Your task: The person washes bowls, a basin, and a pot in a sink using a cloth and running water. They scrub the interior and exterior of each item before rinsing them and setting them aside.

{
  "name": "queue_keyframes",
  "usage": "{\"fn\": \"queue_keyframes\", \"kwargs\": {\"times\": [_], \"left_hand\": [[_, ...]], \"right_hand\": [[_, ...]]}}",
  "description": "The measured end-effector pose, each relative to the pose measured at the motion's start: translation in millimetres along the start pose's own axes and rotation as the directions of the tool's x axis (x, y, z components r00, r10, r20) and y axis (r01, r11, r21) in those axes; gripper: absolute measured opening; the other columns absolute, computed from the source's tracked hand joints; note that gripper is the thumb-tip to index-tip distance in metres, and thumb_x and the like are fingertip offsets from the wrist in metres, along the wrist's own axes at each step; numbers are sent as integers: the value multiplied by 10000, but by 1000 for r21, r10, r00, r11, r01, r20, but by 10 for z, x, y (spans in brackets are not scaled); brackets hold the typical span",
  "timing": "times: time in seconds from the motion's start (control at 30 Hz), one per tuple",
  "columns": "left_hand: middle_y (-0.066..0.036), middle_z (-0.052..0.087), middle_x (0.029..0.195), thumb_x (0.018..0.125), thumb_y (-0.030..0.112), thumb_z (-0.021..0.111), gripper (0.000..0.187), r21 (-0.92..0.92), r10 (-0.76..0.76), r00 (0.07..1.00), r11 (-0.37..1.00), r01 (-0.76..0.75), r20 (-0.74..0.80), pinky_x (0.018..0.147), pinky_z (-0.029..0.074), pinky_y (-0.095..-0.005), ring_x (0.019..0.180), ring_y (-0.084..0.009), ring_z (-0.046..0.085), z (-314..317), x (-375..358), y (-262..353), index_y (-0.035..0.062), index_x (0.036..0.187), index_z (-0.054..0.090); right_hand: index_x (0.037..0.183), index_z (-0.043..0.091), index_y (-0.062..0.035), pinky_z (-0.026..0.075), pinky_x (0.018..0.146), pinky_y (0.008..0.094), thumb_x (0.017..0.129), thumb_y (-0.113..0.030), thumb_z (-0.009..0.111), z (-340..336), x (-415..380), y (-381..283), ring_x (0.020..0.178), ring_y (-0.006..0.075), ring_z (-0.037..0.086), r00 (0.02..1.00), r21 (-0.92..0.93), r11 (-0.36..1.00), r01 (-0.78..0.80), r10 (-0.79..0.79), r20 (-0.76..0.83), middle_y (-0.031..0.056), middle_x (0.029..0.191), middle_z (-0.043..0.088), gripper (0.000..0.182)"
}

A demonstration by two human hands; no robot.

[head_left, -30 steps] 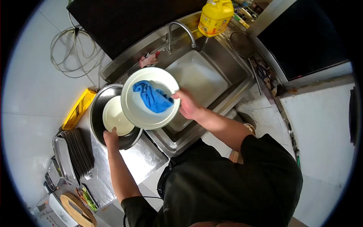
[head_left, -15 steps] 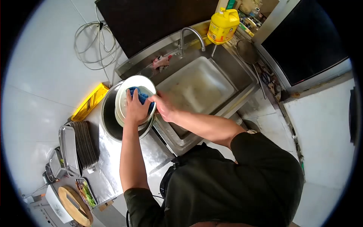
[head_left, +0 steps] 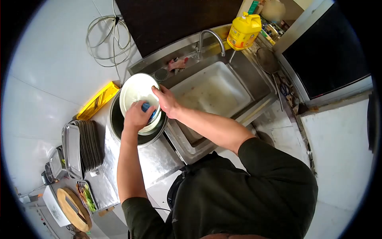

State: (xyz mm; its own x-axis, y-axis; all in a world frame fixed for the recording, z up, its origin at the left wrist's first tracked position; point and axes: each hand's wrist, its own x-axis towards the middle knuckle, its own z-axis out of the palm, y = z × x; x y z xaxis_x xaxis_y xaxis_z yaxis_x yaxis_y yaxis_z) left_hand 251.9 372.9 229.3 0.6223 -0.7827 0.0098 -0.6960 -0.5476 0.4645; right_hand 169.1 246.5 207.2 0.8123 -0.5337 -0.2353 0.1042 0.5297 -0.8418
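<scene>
A white bowl (head_left: 133, 88) is tilted over a large steel pot (head_left: 116, 124). My right hand (head_left: 167, 102) grips its right rim, thumb on the inside and fingers behind. Inside the bowl, my left hand (head_left: 137, 116) is closed on a blue cloth (head_left: 146, 106) pressed against the lower wall; most of the cloth is hidden by the fingers. Below the bowl, more white dishware (head_left: 150, 129) shows in the pot.
Right of the pot is a steel sink (head_left: 234, 113) holding a basin (head_left: 215, 73) of cloudy water, under a curved faucet (head_left: 211, 32). A yellow jug (head_left: 243, 32) stands at the back corner. Stacked trays (head_left: 88, 145) and a round cutting board (head_left: 65, 199) lie left.
My left hand has moved lower in the bowl with the blue cloth, now more bunched and covered. The bowl has tilted, and my right hand has shifted up along its rim.
</scene>
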Motion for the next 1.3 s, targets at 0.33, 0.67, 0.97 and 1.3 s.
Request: {"fn": "queue_keyframes", "kwargs": {"times": [0.33,0.67,0.97,1.3], "left_hand": [[-242,569,1016,845,105,548,274,-288,-268,848,947,144,-457,866,431,-405,983,-382,546,604,266,-260,-48,1071,521],[-170,644,963,890,301,578,380,-693,-352,933,691,206,-73,808,468,-303,871,-226,609,207,228,106,-9,1108,608],[-171,477,1304,732,342,682,695,33,-206,971,977,211,-122,1047,226,-581,1279,-349,385,186,-176,-214,63,1321,442],[-261,321,1420,819,258,655,716,122,-195,840,948,294,-507,1058,276,-552,1306,-404,328,454,141,-644,-69,1358,317]], "right_hand": [[1328,449,-32,378,961,293,942,-305,540,81,-20,157,1121,144,477,997,-74,997,21,-16,70,91,1258,528,482],[1180,540,-42,434,838,271,928,-364,550,77,280,285,938,110,542,997,87,994,-59,55,55,31,1060,590,409],[1300,471,-12,421,892,316,932,-313,510,19,234,161,1040,196,535,992,-166,981,97,-82,95,136,1165,585,478],[1340,410,-10,405,944,312,921,-272,564,74,4,271,1104,164,510,979,-102,985,-138,151,139,103,1240,542,518]]}}
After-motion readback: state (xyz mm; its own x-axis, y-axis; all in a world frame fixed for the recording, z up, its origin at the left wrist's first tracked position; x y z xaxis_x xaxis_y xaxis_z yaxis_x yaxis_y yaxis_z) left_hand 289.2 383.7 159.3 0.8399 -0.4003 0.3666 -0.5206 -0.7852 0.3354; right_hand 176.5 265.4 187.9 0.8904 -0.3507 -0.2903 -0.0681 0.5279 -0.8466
